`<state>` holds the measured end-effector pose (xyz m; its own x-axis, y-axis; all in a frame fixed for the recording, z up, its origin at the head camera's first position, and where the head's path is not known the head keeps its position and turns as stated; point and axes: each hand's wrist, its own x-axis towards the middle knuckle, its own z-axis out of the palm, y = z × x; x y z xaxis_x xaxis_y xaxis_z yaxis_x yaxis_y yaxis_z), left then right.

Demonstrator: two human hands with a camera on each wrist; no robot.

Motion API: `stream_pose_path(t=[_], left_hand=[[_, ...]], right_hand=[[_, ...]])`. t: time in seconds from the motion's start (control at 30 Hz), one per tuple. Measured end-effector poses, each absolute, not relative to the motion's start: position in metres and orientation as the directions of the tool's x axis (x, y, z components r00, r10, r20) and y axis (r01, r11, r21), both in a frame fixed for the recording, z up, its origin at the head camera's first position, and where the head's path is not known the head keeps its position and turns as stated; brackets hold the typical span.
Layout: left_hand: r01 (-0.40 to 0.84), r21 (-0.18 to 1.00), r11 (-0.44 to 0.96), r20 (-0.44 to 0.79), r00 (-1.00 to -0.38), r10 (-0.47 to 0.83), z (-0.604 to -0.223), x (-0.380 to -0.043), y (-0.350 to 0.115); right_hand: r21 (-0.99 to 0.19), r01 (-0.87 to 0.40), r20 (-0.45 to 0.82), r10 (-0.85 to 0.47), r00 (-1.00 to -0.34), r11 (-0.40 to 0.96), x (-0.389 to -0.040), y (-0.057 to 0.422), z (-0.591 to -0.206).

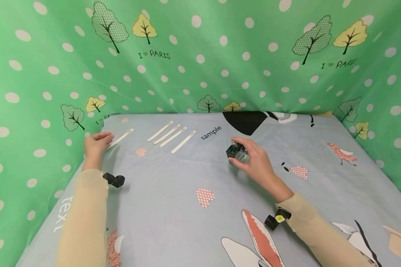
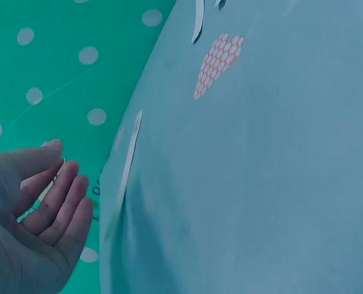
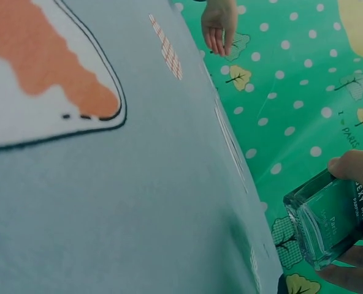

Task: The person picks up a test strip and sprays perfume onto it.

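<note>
My right hand grips a small glass perfume bottle with dark parts, thumb on one side and fingers on the other. It is held tilted above the cloth, and white lettering shows on its face in the right wrist view. At the cloth's left edge, my left hand hovers with relaxed, slightly bent fingers and nothing in them. Just beside those fingers lies one white paper test strip; the left wrist view shows a gap between hand and strip. Several more white strips lie slanted in a row between the hands.
A grey-blue printed cloth covers the table, with hearts, a bird and the word "sample" on it. Behind and at both sides hangs a green dotted curtain. Each wrist carries a small black camera.
</note>
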<state>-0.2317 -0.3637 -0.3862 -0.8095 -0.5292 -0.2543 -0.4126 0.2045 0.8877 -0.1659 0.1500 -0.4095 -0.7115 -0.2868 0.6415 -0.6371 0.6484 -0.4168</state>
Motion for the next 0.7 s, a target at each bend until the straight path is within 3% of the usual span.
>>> stream_pose_path(t=[0.33,0.7], left_hand=[[-0.378,0.912,0.158,-0.196,-0.742,-0.641,-0.405,-0.223,-0.376],[-0.398,0.913,0.088,-0.251,-0.719,-0.648,-0.417,-0.215,-0.387]], right_hand=[[-0.417,-0.642,0.639,-0.295,-0.710,0.643,-0.165,0.151,-0.410],[-0.414,-0.633,0.630,-0.296,-0.718,0.654,-0.166,0.152,-0.410]])
